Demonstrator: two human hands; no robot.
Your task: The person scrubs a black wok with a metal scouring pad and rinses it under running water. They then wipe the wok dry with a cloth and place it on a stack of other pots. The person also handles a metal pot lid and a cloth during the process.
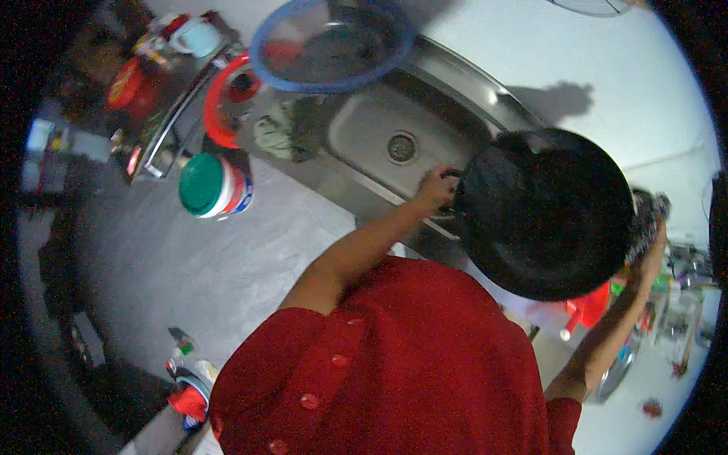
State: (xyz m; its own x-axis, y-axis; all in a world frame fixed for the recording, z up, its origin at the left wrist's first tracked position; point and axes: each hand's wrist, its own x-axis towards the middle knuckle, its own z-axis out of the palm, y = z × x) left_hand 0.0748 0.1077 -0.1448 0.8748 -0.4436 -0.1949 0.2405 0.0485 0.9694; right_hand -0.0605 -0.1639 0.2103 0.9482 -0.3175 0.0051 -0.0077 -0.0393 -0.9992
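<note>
A large black wok (pixel 546 216) is tilted up over the right end of the steel sink (pixel 369 136), its broad dark round face towards me. My left hand (pixel 438 189) is closed around the loop handle (pixel 452 173) on its left side, above the basin. At the wok's opposite rim is my right hand (pixel 657 233), blurred and small near the picture's edge. A crumpled-looking grey thing (pixel 645 213) shows between that hand and the rim; whether the hand grips it or the wok cannot be made out.
A blue-rimmed clear basin (pixel 333 88) and a red-rimmed bowl (pixel 219 108) stand at the sink's far left. Beside a cloth (pixel 274 133) is a green-lidded tub (pixel 202 185). A red vessel with a handle (pixel 588 307) lies below the wok. Blurred kitchenware (pixel 682 284) crowds the right.
</note>
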